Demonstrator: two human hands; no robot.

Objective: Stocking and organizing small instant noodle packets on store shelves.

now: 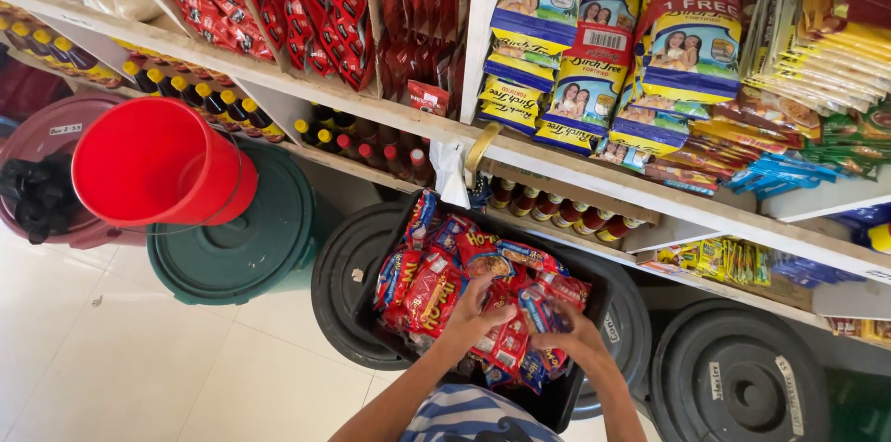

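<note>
Both hands, left (478, 305) and right (568, 338), grip glossy red snack sachets (436, 279) in a black crate (594, 298). Above, blue-yellow pouches (691, 57) crowd the white shelf (371, 112).

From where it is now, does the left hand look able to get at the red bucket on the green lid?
Probably yes: the left hand is in the black crate of packets, and nothing stands between it and the red bucket, though that is a long sideways stretch.

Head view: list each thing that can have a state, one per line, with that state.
black crate: open, heaped with red snack packets
left hand: fingers down among the packets
right hand: fingers closed on a packet
red bucket: tilted, inside bare
green bin lid: shut, under the bucket
black drum lid: shut
bottles: capped, shelved
</note>
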